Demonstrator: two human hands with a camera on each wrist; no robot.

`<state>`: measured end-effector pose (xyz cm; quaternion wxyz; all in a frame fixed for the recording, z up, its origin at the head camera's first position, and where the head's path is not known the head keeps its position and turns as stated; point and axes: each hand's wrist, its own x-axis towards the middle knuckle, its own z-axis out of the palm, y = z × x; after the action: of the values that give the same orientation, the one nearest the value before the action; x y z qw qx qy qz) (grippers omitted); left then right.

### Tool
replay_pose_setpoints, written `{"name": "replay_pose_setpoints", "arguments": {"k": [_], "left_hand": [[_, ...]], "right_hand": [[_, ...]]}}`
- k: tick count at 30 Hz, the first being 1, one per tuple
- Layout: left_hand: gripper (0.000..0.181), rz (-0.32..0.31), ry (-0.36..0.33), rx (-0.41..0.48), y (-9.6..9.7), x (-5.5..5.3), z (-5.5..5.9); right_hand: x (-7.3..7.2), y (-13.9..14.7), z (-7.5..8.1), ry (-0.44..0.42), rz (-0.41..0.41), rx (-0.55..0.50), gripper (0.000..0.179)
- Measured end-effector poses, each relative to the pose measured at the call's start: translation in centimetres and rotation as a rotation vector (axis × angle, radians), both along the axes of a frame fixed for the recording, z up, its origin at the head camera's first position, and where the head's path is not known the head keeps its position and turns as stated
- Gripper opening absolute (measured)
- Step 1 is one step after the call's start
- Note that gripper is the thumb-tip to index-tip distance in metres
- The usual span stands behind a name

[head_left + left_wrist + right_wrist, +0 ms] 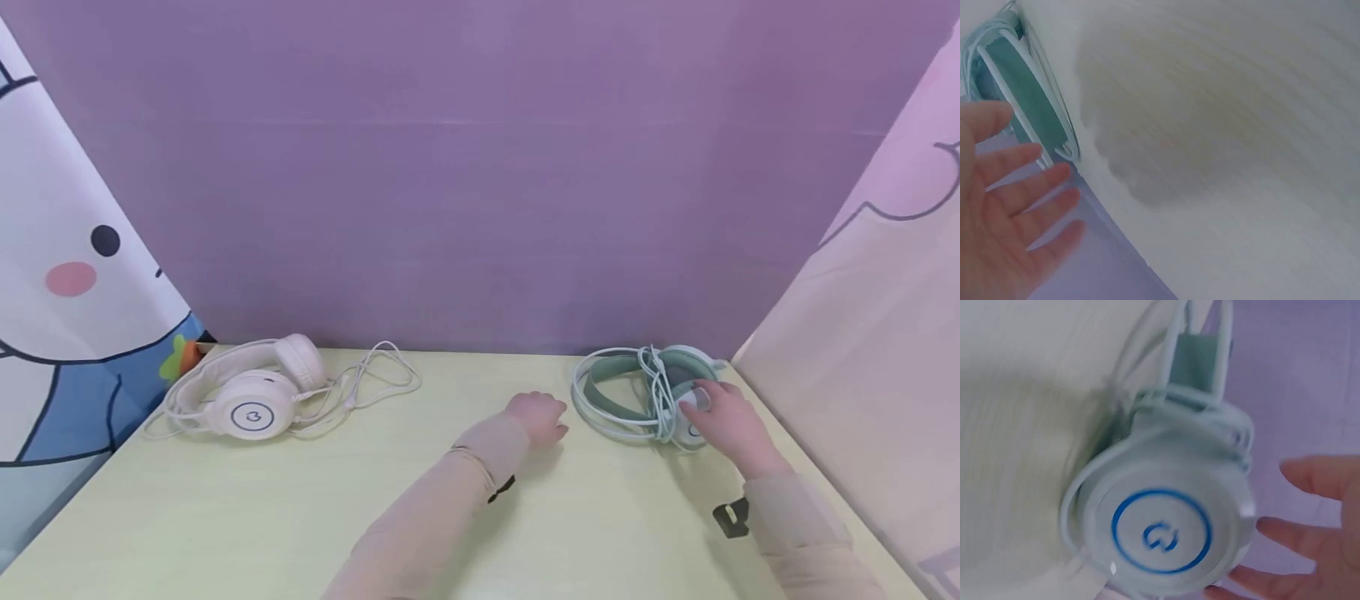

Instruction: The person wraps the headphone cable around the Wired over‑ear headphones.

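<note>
On the right of the table, in the head view, lies a pair of pale green headphones (660, 392) with its cable coiled and tied around it. My right hand (731, 421) is over its right earcup, thumb and fingers spread. In the right wrist view, the fingertips (1267, 526) are right at the edge of the round earcup (1161, 534), which bears a blue ring and logo. My left hand (536, 419) hovers left of the headphones with nothing in it. The left wrist view shows its fingers (1054, 181) spread beside the green headband (1029, 94).
A second pair of headphones (255, 404), whitish pink, lies at the table's left, its loose cable (386, 387) trailing right. A purple panel (480, 208) rises behind the pale yellow table (300, 517). Printed cloths (75, 208) hang at both sides.
</note>
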<state>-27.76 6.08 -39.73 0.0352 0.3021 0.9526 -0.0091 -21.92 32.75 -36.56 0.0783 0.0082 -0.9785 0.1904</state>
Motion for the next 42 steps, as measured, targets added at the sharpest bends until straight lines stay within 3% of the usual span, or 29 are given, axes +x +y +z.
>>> {"name": "replay_pose_setpoints", "arguments": {"k": [5,9,12,15,22,24,27,30,32,40,42], "left_hand": [[0.025,-0.032,0.030,0.124,-1.9,0.7,0.5],[0.025,-0.006,-0.023,0.235,-2.8,1.8,0.8],[0.024,0.013,-0.095,0.330,-3.8,3.0,0.8],[0.023,0.015,-0.145,0.406,-5.3,4.5,0.7],[0.023,0.009,-0.125,0.527,-8.8,7.2,0.6],[0.023,0.013,-0.121,0.559,-9.6,7.8,0.6],[0.023,0.005,-0.121,0.586,-10.6,8.4,0.5],[0.024,-0.006,-0.132,0.605,-11.5,8.9,0.2],[0.025,-0.008,-0.140,0.627,-12.2,9.2,0.1],[0.028,0.051,-0.177,0.760,-15.8,9.6,-0.6],[0.029,0.089,-0.184,0.790,-16.8,9.6,-0.5]], "right_hand": [[1.0,-1.5,-0.3,0.200,-0.020,-0.128,0.042],[1.9,-2.8,-1.5,0.292,-0.002,-0.231,0.030],[2.6,-3.9,-2.5,0.228,0.012,-0.310,0.026],[3.3,-4.6,-3.4,0.111,0.018,-0.431,0.025],[4.0,-4.9,-5.3,-0.085,0.049,-0.889,0.028],[4.0,-4.7,-5.7,-0.140,0.094,-1.004,0.022],[4.0,-4.2,-6.5,-0.250,0.233,-1.150,0.023],[3.9,-3.8,-7.1,-0.356,0.371,-1.222,0.030],[3.9,-3.6,-7.4,-0.390,0.407,-1.236,0.031],[3.5,-3.1,-8.6,-0.442,0.579,-1.419,0.039],[3.4,-3.2,-8.8,-0.448,0.575,-1.455,0.038]]}}
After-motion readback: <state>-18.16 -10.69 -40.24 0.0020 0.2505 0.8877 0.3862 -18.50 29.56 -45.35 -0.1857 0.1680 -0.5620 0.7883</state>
